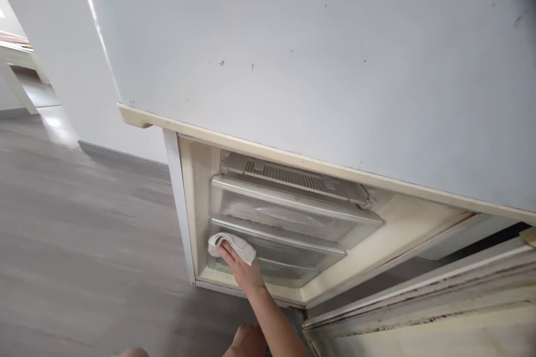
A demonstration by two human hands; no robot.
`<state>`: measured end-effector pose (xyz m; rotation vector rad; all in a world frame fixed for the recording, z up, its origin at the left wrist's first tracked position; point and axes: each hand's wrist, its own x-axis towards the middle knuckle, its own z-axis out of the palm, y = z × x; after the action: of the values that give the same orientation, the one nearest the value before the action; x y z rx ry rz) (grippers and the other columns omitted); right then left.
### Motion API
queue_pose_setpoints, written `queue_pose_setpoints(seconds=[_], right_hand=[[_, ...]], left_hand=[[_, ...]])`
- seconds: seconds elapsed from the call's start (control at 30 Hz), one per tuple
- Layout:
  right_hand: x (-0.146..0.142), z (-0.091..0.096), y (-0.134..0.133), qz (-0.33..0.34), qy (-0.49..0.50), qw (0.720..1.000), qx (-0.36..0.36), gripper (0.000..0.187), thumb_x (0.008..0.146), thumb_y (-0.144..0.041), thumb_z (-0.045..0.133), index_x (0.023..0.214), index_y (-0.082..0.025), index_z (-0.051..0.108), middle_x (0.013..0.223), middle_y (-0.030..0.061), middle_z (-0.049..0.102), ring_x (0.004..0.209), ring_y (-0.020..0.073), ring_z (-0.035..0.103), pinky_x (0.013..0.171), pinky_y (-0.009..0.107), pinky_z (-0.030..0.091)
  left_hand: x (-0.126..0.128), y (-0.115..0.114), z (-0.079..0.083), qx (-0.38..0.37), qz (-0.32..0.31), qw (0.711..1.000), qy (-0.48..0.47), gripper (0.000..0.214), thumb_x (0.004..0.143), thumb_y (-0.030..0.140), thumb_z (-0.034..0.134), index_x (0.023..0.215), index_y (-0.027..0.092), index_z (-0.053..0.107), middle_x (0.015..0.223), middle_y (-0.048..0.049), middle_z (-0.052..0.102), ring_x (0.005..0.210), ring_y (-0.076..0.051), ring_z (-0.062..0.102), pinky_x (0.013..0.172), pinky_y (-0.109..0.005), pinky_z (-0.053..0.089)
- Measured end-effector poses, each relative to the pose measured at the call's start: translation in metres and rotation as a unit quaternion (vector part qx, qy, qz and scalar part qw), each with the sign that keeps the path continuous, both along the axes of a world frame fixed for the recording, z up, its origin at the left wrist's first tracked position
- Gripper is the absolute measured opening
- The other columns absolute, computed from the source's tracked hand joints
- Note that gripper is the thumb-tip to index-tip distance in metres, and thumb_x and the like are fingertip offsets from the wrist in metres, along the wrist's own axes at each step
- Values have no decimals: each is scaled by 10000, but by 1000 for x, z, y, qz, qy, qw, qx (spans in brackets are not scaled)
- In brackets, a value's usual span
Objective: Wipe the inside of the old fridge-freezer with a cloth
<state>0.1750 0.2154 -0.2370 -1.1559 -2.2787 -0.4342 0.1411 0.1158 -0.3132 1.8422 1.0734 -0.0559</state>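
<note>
White cloth [234, 245] pressed on the lowest freezer drawer [293, 259] by the right hand [243, 273].

A bare knee [248, 341] shows nearest, below that drawer, on the grey wood-look floor [84, 223]. The right hand grasps the cloth, fingers tucked into it, at the drawer's left front edge; the left hand is out of sight. Right of the drawer swings the open freezer door [419, 301]. Above the drawer sit a second clear drawer [288, 215], then a vent grille [293, 175], then the shut upper fridge door [314, 56].
</note>
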Motion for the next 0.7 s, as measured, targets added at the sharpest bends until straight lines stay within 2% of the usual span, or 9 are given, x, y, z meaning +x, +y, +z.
queue_pose_setpoints(seconds=[0.1, 0.17, 0.27, 0.37, 0.43, 0.5, 0.6, 0.7], right_hand=[[45, -31, -24, -75, -15, 996, -47, 626, 825, 28, 390, 1342, -304, 507, 1247, -16, 642, 993, 180, 644, 758, 283, 534], [81, -50, -42, -121, -34, 991, -36, 597, 801, 50, 368, 1240, -286, 592, 1135, 5, 690, 923, 178, 657, 708, 274, 524], [131, -70, -65, -201, -46, 978, 18, 539, 818, 16, 379, 1196, -284, 619, 1008, 37, 709, 963, 236, 636, 794, 352, 508], [165, -78, -81, -253, -38, 966, 47, 538, 850, -30, 374, 1299, -274, 544, 1041, 49, 691, 963, 262, 616, 902, 427, 469], [174, -76, -85, -281, -18, 958, 52, 575, 876, -60, 353, 1408, -266, 426, 1119, 67, 666, 978, 265, 609, 915, 436, 463], [175, -67, -84, -330, 30, 942, 57, 605, 910, -120, 340, 1501, -218, 254, 1247, 131, 600, 1083, 299, 578, 895, 449, 473], [169, -39, -75, -398, 141, 904, 71, 661, 951, -258, 328, 1529, -94, 54, 1457, 261, 360, 1301, 386, 411, 913, 514, 460], [163, -5, -65, -418, 227, 877, 76, 706, 962, -347, 331, 1518, -34, 27, 1532, 289, 172, 1387, 411, 275, 977, 551, 420]], left_hand=[[-2, 7, 11, 26, -52, 993, 101, 265, 780, 204, 628, 1036, 148, 670, 1126, -165, 718, 1110, -319, 644, 964, -639, 471], [-2, 9, 16, 38, -68, 989, 129, 288, 799, 193, 599, 1075, 132, 656, 1156, -180, 705, 1123, -316, 639, 958, -616, 490], [-2, 9, 22, 47, -84, 985, 142, 286, 822, 207, 568, 1087, 145, 655, 1161, -176, 704, 1115, -304, 647, 950, -584, 511], [2, 9, 25, 49, -100, 984, 143, 296, 796, 221, 601, 1079, 157, 663, 1149, -177, 709, 1103, -309, 653, 934, -574, 527], [5, 10, 26, 49, -110, 982, 144, 301, 792, 229, 604, 1080, 165, 665, 1147, -177, 709, 1095, -308, 657, 932, -571, 530], [8, 11, 26, 46, -123, 981, 146, 274, 808, 237, 581, 1060, 183, 675, 1120, -166, 721, 1066, -297, 671, 916, -554, 541], [11, 12, 27, 47, -136, 979, 142, 271, 800, 254, 592, 1045, 174, 678, 1092, -158, 732, 1049, -298, 677, 903, -551, 544], [11, 12, 30, 51, -127, 981, 138, 313, 776, 230, 613, 1077, 155, 660, 1117, -165, 722, 1084, -308, 660, 933, -573, 520]])
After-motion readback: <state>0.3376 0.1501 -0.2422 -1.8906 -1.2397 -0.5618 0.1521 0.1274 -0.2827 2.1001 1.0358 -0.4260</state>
